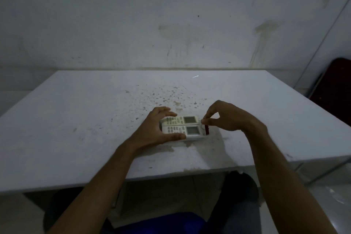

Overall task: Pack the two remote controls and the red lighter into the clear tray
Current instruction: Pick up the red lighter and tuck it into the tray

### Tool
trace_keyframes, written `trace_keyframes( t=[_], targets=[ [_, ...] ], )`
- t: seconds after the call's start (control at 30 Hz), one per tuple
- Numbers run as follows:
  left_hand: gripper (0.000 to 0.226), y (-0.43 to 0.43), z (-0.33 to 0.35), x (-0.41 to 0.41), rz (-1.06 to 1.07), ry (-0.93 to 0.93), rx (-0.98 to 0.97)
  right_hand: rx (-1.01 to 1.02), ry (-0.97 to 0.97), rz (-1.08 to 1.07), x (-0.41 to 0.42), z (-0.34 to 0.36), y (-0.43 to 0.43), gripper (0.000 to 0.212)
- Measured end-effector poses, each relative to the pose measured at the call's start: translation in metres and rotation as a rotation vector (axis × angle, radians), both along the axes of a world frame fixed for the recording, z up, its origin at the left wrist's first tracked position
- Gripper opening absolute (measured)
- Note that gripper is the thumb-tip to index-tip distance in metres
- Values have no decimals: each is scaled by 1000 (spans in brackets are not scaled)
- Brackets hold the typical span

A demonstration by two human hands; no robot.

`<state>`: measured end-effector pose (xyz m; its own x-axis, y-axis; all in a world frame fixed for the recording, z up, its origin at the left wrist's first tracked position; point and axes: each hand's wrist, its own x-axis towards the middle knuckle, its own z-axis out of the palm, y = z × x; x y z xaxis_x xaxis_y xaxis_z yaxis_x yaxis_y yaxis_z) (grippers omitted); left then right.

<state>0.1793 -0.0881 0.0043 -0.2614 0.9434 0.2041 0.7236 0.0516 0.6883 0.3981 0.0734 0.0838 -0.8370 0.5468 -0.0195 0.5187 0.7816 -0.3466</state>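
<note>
At frame centre, 2 remote controls [181, 126] lie side by side in 1 clear tray [213, 136] on the tabletop [76, 119]. Left hand [153, 129] spread across them; right hand [226, 117] pinching 1 red lighter [207, 129] at their right ends.

White table [79, 112], top stained and speckled with dark spots beyond the hands. On it, between the hands: one clear tray [213, 136], faint-edged, holding two white remote controls [190, 125] side by side.
</note>
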Motion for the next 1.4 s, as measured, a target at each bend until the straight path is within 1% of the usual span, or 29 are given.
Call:
trace_keyframes(
  t=[0.1, 0.2, 0.37, 0.5, 0.6, 0.67, 0.77, 0.83, 0.93, 1.13, 1.27, 1.4],
  targets=[
    [88, 0, 0, 0, -1, -9, 2, 14, -84, -13, -10, 1, 9, 26],
    [88, 1, 0, 0, 2, -21, -5, 121, -151, -47, -18, -3, 12, 31],
    [84, 1, -2, 0, 3, -28, 7, 30, -38, -122, -14, -13, 5, 28],
    [80, 1, -2, -1, 1, -26, 7, 83, 37, -175, -11, -27, 2, 30],
    [79, 2, -2, -1, 1, -22, 7, 137, 94, -182, -12, -29, -2, 23],
    [81, 1, -2, -1, 2, -22, 8, 149, 80, -176, -13, -28, -2, 19],
    [79, 1, -1, 0, 2, -28, 16, 109, 48, -173, -15, -27, -2, 23],
    [75, 0, 0, 1, 1, -34, 21, 82, 69, -172, -16, -28, 0, 24],
    [74, -1, 1, 1, -2, -37, 20, 44, 51, -145, -17, -26, 2, 17],
    [71, 0, 1, 1, 9, -25, 9, 72, 58, -163, -17, -20, 3, 18],
    [74, 0, 0, 0, 9, -15, 5, 40, -50, -98, -14, -21, 2, 18],
    [78, 0, -3, 0, 21, 33, 22, 41, 33, -143, -5, -19, 5, 20]
  ],
)
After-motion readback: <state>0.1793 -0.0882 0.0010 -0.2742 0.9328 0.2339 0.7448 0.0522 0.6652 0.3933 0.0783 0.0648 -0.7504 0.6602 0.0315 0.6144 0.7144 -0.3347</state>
